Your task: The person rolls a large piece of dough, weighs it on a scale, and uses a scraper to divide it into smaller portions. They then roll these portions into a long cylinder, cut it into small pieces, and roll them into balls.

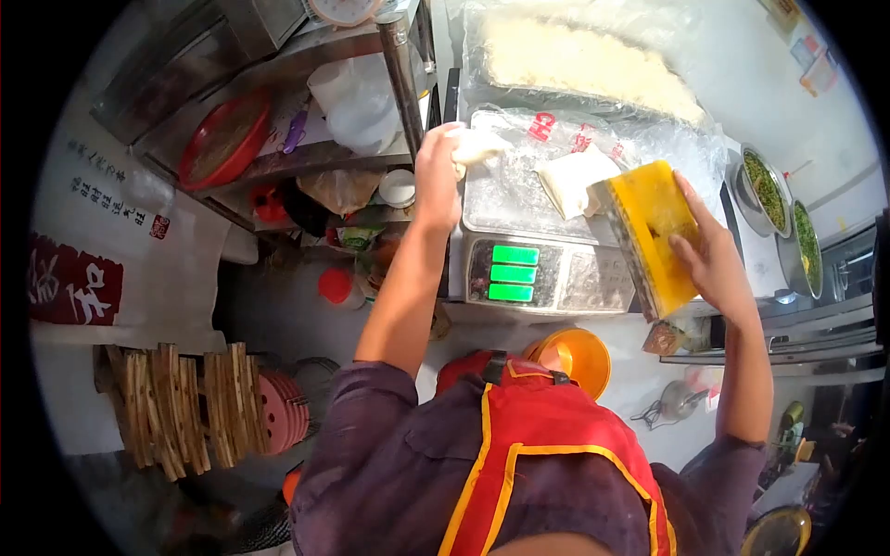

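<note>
My left hand (439, 171) is closed on a piece of pale dough (477, 146) over the left side of a metal scale tray (505, 196). In my right hand (712, 252) is a yellow scraper (660, 236), tilted, its long edge facing the tray. Another piece of white dough (573, 178) lies on the tray, just left of the scraper. Below the tray, the scale's display (514, 273) shows lit green panels; the digits are too faint to read.
Behind the scale sits a large pale mass (584, 60) in clear plastic. Bowls of chopped greens (766, 190) stand at right. A metal shelf (320, 167) with a red basin (225, 139) is at left. An orange bucket (593, 363) stands below the scale.
</note>
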{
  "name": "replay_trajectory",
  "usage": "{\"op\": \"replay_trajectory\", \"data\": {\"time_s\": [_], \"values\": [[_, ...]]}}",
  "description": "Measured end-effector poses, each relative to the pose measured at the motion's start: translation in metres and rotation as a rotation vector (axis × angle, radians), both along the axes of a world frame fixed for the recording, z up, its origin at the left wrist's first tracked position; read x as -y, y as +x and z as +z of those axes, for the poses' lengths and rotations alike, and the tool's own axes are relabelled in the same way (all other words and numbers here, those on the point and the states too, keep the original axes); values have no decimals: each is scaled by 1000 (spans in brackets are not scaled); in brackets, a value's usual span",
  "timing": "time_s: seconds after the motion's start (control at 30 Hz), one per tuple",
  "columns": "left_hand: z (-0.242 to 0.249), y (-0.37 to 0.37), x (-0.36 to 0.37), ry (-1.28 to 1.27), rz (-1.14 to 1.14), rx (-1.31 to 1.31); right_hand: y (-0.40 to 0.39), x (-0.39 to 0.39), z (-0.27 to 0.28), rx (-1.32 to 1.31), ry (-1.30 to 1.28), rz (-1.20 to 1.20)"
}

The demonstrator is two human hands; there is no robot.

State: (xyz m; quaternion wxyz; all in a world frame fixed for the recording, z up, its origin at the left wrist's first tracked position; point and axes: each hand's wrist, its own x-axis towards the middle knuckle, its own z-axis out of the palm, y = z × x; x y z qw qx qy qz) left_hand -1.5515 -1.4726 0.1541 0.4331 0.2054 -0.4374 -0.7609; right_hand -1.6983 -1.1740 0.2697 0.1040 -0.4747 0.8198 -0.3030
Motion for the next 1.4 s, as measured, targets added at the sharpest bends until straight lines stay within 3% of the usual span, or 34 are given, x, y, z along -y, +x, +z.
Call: {"op": "replay_trajectory", "data": {"time_s": [0.17,0.2,0.3,0.43,0.53,0.6,0.73,0.93,1.0,1.17,1.3,1.33,1.4], "values": [[-42,-9,26,507,-480,-338,6,9,-6,-27,-54,30],[-69,-15,39,623,-686,-507,6,10,-6,-11,-40,15],[-44,-13,8,767,-503,-386,0,12,-14,-85,-118,54],[-33,-16,-2,701,-392,-273,-5,17,-13,-38,3,57],[-48,-25,0,579,-381,-198,-11,22,-21,-147,0,127],[-47,-26,-8,416,-324,-105,-15,25,-26,-259,-65,185],[-36,-27,-25,145,-256,-2,-16,27,-24,-176,-27,133],[-43,-48,-28,3,-207,234,-17,22,-25,-149,-42,74],[-50,-63,-33,101,-278,155,-17,19,-23,-86,-28,22],[-48,-81,-56,229,-458,37,-17,8,-27,-221,-173,23],[-62,-94,-70,-26,-237,289,1,1,-24,-133,-90,2],[-62,-95,-71,-40,-232,306,3,4,-33,-253,-170,75],[-62,-94,-71,-68,-217,339,7,9,-41,-278,-50,50]]}}
